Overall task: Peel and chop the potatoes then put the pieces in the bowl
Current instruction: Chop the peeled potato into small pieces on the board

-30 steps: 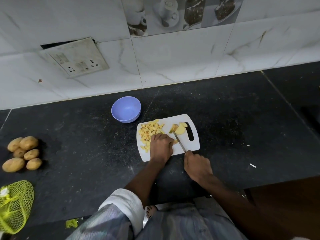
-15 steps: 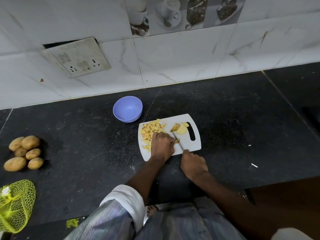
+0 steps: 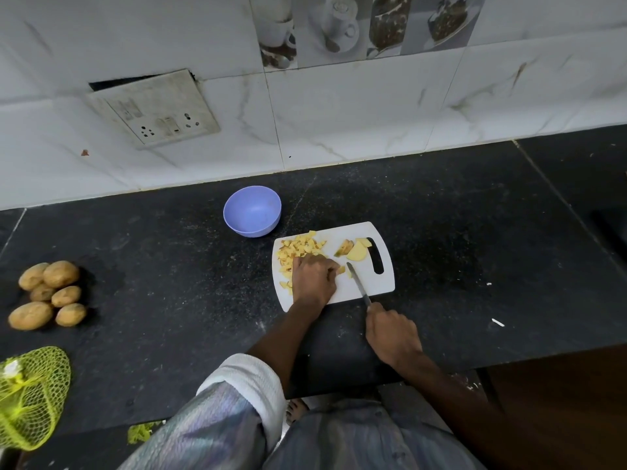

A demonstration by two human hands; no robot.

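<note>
Knife [image 3: 358, 282] is drawing back toward 5 o'clock in the clenched right hand [image 3: 393, 337], blade now clear of the slice pinched under the left hand [image 3: 314, 278]. Chopped pieces [image 3: 298, 251] are lying on the board [image 3: 380, 283], bowl [image 3: 252, 211] at 11 o'clock is apparently still waiting empty.

Left hand [image 3: 314, 279] covers near part of diced potato pile [image 3: 298, 251] and whatever its fingers pinch, only small yellow bit showing at fingertips; knife [image 3: 359, 283] handle hidden inside right hand [image 3: 392, 334] grip; yellow net bag [image 3: 32, 398] cut off by left edge, contents unclear; green scraps [image 3: 142, 432] at surface front edge partly behind sleeve [image 3: 217, 418], too small to identify; picture tiles [image 3: 359, 25] cut by top edge; white specks [image 3: 497, 322] on surface too small to tell.
</note>
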